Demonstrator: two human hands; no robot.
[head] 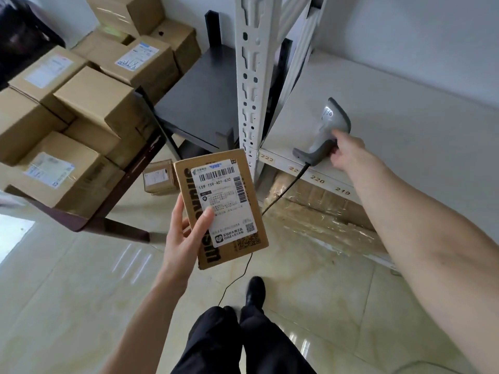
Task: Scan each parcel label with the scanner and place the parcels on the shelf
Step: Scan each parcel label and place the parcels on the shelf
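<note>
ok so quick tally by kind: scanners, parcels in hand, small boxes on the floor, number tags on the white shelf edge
scanner: 1
parcel held in the left hand: 1
small box on the floor: 1
number tags on the shelf edge: 4 (one partly hidden by the cable)
total: 7

Bright, even light — fisheye-bent edges

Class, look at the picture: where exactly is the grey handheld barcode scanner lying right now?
The grey handheld barcode scanner lies on the white metal shelf, right of centre, near its front edge above label 222, with the right hand at its handle.
</note>
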